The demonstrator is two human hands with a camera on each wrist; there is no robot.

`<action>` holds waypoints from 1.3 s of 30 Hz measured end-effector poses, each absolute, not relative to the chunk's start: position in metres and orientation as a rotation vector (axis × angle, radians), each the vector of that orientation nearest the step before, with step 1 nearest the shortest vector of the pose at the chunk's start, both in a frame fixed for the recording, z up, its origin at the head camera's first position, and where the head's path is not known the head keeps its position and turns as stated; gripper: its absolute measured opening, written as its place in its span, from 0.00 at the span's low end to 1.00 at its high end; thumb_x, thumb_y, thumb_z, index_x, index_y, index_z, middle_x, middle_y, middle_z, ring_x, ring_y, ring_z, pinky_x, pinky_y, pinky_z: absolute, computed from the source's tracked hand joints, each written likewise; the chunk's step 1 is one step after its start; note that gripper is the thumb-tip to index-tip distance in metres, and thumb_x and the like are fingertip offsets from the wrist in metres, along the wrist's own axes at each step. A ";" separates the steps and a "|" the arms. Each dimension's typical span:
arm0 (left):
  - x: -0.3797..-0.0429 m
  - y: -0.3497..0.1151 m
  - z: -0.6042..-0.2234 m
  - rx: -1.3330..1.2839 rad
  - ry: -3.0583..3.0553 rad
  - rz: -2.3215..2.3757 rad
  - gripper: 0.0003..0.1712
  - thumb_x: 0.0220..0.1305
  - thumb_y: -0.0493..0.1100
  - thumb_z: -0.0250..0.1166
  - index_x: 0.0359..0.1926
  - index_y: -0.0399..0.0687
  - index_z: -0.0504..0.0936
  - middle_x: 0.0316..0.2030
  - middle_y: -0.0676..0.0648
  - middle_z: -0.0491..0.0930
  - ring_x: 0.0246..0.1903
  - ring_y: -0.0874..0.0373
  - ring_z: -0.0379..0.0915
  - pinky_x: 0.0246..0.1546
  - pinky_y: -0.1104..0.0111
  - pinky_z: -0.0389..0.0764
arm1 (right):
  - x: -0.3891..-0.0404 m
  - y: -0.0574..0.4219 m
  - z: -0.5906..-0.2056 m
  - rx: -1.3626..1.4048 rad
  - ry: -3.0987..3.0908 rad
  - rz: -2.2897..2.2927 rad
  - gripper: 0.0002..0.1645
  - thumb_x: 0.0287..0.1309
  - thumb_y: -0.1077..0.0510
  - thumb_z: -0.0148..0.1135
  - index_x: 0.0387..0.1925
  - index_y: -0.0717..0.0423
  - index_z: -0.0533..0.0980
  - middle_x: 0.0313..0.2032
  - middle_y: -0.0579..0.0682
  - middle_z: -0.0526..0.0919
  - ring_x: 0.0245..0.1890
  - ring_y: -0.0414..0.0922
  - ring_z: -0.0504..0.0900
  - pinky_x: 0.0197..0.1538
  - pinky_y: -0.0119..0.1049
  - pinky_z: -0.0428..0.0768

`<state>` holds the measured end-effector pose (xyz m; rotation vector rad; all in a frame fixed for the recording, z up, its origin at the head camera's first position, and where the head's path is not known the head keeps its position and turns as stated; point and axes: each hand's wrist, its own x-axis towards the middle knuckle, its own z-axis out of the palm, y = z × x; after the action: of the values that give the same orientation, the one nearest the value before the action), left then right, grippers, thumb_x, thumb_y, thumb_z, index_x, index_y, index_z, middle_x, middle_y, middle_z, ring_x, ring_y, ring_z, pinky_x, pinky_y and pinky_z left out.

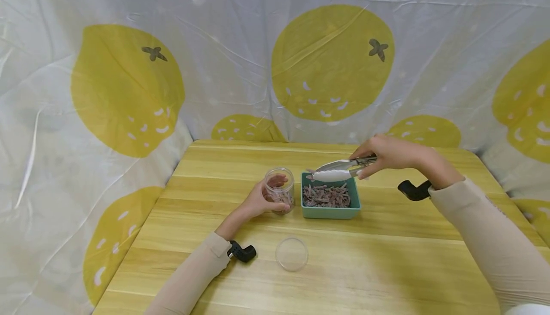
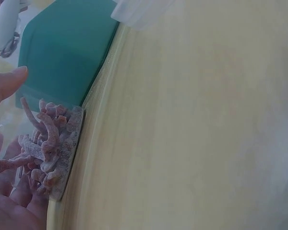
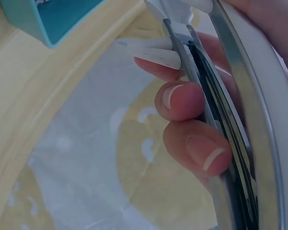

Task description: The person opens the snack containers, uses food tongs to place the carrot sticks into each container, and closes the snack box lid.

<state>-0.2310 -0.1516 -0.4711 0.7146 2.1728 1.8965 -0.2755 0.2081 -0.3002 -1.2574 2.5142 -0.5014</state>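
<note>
Gripping clear jar [image 1: 281,189]: left hand [image 1: 263,200], curled round it.
Tongs [image 1: 335,176]: clasped by right hand [image 1: 388,153] above green tub [image 1: 331,213] of brown strips [image 1: 326,196].
Lid [image 1: 291,254]: flat on table [image 1: 365,267].

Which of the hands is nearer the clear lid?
Left. The left hand grips the jar just beyond the lid; the right hand holds tongs farther away, near the green container.
</note>
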 end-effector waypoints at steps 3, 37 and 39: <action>-0.232 -0.152 -0.473 0.710 2.184 1.884 0.45 0.49 0.22 0.74 0.68 0.30 0.64 0.64 0.30 0.69 0.66 0.33 0.62 0.57 0.71 0.71 | -0.277 0.206 -0.295 -1.263 2.512 -0.502 0.33 0.56 0.46 0.73 0.55 0.66 0.80 0.52 0.59 0.84 0.53 0.56 0.82 0.53 0.53 0.79; -0.243 -0.155 -0.493 0.634 2.263 1.809 0.47 0.51 0.27 0.75 0.71 0.38 0.63 0.64 0.33 0.71 0.64 0.39 0.66 0.54 0.69 0.73 | -0.294 0.123 -0.278 -1.415 2.424 -0.401 0.31 0.54 0.48 0.76 0.55 0.63 0.81 0.49 0.55 0.85 0.47 0.49 0.85 0.50 0.47 0.81; -0.244 -0.155 -0.494 0.617 2.268 1.806 0.47 0.51 0.28 0.76 0.70 0.39 0.64 0.63 0.33 0.72 0.62 0.42 0.68 0.53 0.68 0.74 | -0.294 0.120 -0.278 -1.410 2.421 -0.388 0.31 0.54 0.49 0.76 0.54 0.63 0.81 0.49 0.56 0.85 0.48 0.49 0.85 0.52 0.47 0.81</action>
<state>-0.2435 -0.1554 -0.4942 0.6169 2.2683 1.8055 -0.2943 0.1195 -0.2778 -1.4098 2.4208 -0.3884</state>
